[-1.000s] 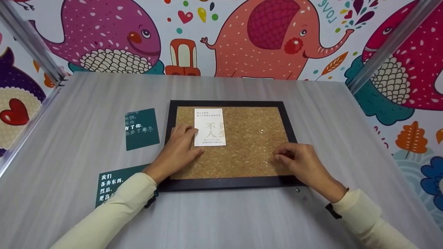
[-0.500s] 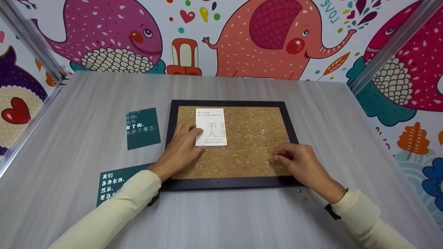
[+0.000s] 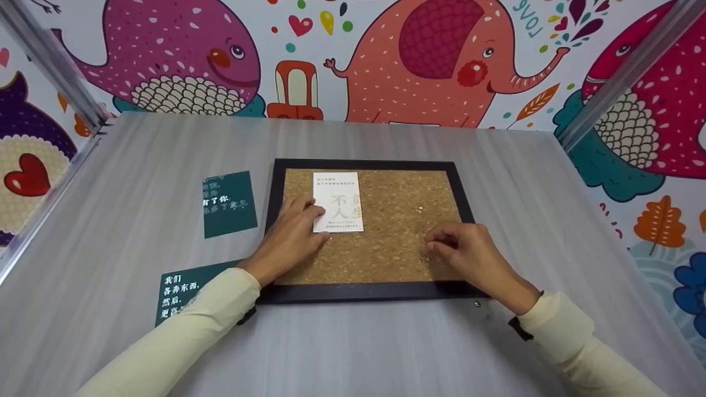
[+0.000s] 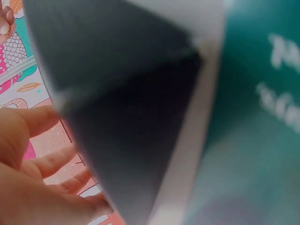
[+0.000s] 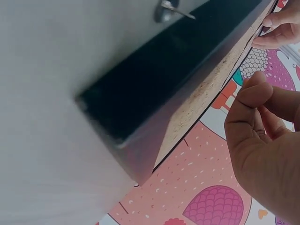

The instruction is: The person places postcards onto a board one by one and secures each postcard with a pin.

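Note:
My left hand point(image 3: 289, 237) lies over the left side of a black-framed cork board point(image 3: 397, 259), its fingertips on the left edge of a white printed card point(image 3: 337, 215). In the left wrist view, those fingers point(image 4: 51, 161) are spread and loosely bent beside the board's dark edge. My right hand point(image 3: 469, 251) is over the right part of the cork, thumb and forefinger tips brought together low over it. The right wrist view shows its curled fingers point(image 5: 253, 108); I cannot tell whether something small is between them. A small clear thing point(image 3: 420, 209) shows on the cork above the right hand.
A clear push pin point(image 5: 166, 10) lies on the grey table point(image 3: 375, 347) just below the board's front right corner. Left of the board lie a small dark green card point(image 3: 230, 204) and a larger green card point(image 3: 182, 292), partly covered by the left sleeve. A patterned wall point(image 3: 309, 33) rises behind.
My right hand has shifted slightly left over the cork, its fingertips still together. The left hand stays at the white card's edge. The whole head view has drifted a little.

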Motion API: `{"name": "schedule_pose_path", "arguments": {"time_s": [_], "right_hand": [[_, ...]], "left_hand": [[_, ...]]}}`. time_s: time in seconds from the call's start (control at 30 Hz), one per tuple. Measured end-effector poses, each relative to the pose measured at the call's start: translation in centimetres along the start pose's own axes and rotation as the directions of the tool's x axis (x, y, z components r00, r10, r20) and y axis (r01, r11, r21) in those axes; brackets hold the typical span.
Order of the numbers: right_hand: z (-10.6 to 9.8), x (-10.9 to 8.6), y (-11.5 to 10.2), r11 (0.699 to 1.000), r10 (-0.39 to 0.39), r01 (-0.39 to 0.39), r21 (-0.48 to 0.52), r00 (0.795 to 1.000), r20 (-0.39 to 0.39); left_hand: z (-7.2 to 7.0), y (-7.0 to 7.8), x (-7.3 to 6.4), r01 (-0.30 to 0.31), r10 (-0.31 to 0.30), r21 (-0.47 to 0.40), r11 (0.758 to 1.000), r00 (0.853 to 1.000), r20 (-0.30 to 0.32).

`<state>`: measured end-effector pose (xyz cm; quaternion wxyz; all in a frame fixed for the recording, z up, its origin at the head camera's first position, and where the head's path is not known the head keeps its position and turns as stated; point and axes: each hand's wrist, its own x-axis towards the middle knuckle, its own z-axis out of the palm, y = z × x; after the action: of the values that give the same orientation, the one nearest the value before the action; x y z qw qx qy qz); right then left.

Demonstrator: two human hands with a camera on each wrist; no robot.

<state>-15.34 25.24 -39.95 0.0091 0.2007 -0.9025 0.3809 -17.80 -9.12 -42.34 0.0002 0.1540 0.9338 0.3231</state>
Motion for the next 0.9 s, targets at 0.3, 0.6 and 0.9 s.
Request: {"name": "schedule_pose_path", "arguments": {"time_s": [0.3, 0.6, 0.9], "right_hand": [[1.1, 1.9, -0.6, 1.0, 0.006, -0.007, 0.029, 1.0, 0.007], [1.3, 4.1, -1.5, 0.998, 0.042, -0.043, 0.055, 0.999, 0.031], [1.7, 6.2, -1.7, 0.981, 0.116, -0.124, 0.148, 0.991, 0.064]], "left_hand": [[-0.1, 0.3, 0.0, 0.037, -0.04, 0.092, 0.995, 0.999, 0.033], [-0.2, 0.2, 0.0, 0.035, -0.04, 0.107, 0.994, 0.998, 0.046], [-0.2, 0.4, 0.2, 0.028, -0.033, 0.117, 0.993, 0.999, 0.039]]}}
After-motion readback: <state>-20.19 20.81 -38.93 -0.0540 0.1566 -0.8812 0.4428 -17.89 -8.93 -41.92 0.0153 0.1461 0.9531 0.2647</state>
